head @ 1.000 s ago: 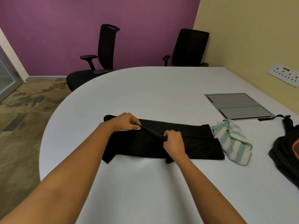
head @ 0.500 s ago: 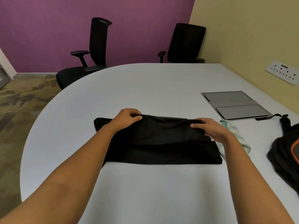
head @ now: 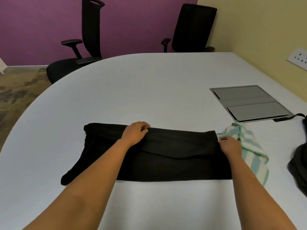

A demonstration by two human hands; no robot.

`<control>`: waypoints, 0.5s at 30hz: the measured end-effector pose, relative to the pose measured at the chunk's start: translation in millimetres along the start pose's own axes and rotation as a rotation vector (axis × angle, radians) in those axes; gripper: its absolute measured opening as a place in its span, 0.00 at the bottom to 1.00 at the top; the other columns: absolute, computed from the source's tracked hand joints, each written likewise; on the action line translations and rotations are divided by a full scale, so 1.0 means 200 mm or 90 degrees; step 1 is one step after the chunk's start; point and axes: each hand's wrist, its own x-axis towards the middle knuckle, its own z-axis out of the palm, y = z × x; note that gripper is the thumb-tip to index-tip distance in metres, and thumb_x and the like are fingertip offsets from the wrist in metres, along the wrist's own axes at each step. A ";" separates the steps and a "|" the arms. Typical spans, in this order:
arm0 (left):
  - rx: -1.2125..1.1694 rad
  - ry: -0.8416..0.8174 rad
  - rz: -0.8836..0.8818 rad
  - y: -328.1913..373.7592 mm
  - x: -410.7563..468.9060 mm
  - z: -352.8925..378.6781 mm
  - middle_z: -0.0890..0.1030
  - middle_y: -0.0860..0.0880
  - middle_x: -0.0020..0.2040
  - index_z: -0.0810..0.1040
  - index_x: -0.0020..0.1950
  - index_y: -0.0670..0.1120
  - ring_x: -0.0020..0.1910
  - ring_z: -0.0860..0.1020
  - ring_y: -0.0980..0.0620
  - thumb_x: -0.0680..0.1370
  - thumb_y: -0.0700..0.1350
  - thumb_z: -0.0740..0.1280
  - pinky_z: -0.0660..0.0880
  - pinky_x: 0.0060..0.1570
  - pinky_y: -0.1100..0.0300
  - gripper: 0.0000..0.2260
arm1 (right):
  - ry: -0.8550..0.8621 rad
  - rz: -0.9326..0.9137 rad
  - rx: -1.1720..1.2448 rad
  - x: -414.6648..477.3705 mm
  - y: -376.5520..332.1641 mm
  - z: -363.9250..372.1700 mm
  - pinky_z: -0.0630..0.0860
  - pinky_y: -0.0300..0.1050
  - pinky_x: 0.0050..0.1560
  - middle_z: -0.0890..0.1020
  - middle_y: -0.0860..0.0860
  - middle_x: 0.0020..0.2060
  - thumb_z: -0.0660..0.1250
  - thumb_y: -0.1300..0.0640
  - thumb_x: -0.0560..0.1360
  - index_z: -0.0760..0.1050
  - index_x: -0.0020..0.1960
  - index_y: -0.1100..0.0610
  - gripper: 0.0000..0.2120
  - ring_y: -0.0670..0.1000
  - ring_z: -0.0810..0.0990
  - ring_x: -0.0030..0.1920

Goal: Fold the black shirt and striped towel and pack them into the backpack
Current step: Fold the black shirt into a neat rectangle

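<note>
Head view: the black shirt (head: 166, 165), its far edge pinched by left hand (head: 135, 133) and right hand (head: 230, 146), has been spread flat, one fold made.

White table (head: 149, 83), rounded at its far left, with a grey hatch panel (head: 249, 103) set into its right side. Past its far edge stand a black office chair (head: 91, 30) and a second chair (head: 192, 27), before a purple wall (head: 41, 22). A yellow wall (head: 257, 30) with a white socket plate (head: 299, 58) runs along the table's right, and patterned brown carpet (head: 20, 90) lies to its left.

Two chairs (head: 90, 39) (head: 193, 27); one shirt (head: 166, 163), towel (head: 252, 156), likely backpack (head: 299, 166).
</note>
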 end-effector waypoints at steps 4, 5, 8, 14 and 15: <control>0.111 0.017 -0.067 -0.19 -0.03 -0.01 0.77 0.51 0.62 0.74 0.64 0.50 0.60 0.75 0.52 0.79 0.50 0.63 0.71 0.62 0.55 0.14 | 0.093 -0.116 -0.052 -0.05 -0.01 0.16 0.71 0.55 0.59 0.77 0.62 0.58 0.65 0.58 0.76 0.74 0.62 0.61 0.15 0.63 0.74 0.58; 0.137 0.009 -0.067 -0.22 -0.05 -0.02 0.77 0.51 0.63 0.74 0.65 0.50 0.61 0.75 0.52 0.79 0.52 0.63 0.70 0.63 0.55 0.15 | 0.101 -0.171 -0.048 -0.06 -0.04 0.20 0.70 0.55 0.59 0.77 0.61 0.57 0.65 0.58 0.76 0.75 0.61 0.61 0.15 0.62 0.74 0.58; 0.192 -0.021 -0.049 -0.30 -0.11 -0.04 0.72 0.52 0.67 0.70 0.68 0.52 0.67 0.70 0.52 0.76 0.56 0.65 0.62 0.70 0.51 0.21 | 0.021 -0.326 -0.037 -0.16 -0.16 0.31 0.70 0.53 0.60 0.77 0.56 0.59 0.65 0.53 0.76 0.75 0.61 0.56 0.15 0.57 0.73 0.60; 0.252 -0.037 0.038 -0.41 -0.17 -0.10 0.66 0.54 0.72 0.60 0.74 0.55 0.71 0.64 0.54 0.74 0.49 0.69 0.53 0.73 0.52 0.31 | -0.210 -0.502 -0.094 -0.37 -0.30 0.46 0.64 0.46 0.65 0.69 0.46 0.66 0.64 0.37 0.73 0.66 0.69 0.47 0.28 0.48 0.68 0.65; 0.255 -0.035 0.058 -0.42 -0.17 -0.11 0.67 0.54 0.71 0.61 0.73 0.56 0.71 0.64 0.54 0.74 0.47 0.69 0.53 0.73 0.53 0.30 | -0.227 -0.516 -0.114 -0.39 -0.30 0.48 0.64 0.46 0.66 0.68 0.46 0.67 0.64 0.36 0.72 0.65 0.69 0.46 0.30 0.48 0.67 0.66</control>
